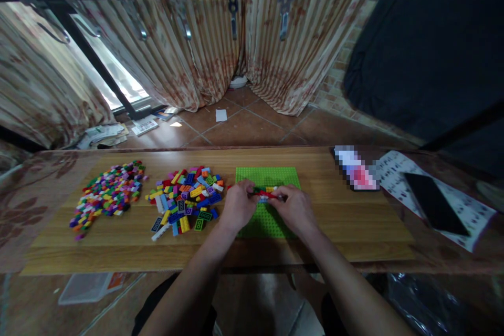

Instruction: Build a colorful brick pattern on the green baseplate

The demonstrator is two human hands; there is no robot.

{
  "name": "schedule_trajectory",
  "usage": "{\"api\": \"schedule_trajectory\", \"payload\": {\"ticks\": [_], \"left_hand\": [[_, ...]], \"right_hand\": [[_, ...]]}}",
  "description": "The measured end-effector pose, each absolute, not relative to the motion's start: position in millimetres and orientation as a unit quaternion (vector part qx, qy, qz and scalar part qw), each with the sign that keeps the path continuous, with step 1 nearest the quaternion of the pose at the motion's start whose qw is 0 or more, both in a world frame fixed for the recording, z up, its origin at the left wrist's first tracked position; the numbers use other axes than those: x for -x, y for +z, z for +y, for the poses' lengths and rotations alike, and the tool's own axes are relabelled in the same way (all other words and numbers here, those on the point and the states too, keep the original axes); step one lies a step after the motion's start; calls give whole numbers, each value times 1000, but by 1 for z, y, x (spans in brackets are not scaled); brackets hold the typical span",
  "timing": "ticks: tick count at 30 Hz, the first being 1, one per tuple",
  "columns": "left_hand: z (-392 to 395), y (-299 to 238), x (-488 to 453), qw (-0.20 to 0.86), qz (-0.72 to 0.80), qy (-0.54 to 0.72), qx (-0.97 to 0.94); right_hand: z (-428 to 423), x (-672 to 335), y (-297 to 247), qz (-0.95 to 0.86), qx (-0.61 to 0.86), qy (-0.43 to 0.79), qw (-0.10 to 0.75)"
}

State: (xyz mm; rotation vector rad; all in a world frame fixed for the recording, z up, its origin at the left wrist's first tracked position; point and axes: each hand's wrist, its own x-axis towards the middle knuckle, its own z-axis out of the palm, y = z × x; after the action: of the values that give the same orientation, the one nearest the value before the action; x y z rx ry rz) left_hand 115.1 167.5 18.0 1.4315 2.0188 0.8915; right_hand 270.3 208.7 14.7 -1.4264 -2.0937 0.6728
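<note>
A green studded baseplate [268,177] lies on the wooden table [334,220] in front of me. My left hand [237,205] and my right hand [294,209] rest over it, fingers pinched together on a small row of joined bricks [265,192], red with yellow and green pieces, held between them just above the plate. A pile of larger mixed-colour bricks [185,197] lies just left of my left hand. Farther left is a pile of small mixed-colour bricks [108,191].
A black phone [433,202] lies on a printed sheet [464,210] at the table's right end, beside a blurred packet [356,168]. Curtains [177,47] hang behind, with papers [102,134] on the tiled floor. A plastic box [84,287] sits under the table's left.
</note>
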Motion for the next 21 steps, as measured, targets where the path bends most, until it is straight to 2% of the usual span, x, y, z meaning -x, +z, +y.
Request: {"api": "schedule_trajectory", "payload": {"ticks": [9, 16, 21], "left_hand": [[162, 21, -103, 274, 683, 399, -547], [156, 31, -107, 361, 620, 435, -545], [154, 29, -114, 407, 558, 449, -566]], "right_hand": [[216, -290, 21, -748, 473, 315, 342], [205, -280, 23, -810, 419, 278, 301], [201, -278, 25, -815, 397, 300, 295]]}}
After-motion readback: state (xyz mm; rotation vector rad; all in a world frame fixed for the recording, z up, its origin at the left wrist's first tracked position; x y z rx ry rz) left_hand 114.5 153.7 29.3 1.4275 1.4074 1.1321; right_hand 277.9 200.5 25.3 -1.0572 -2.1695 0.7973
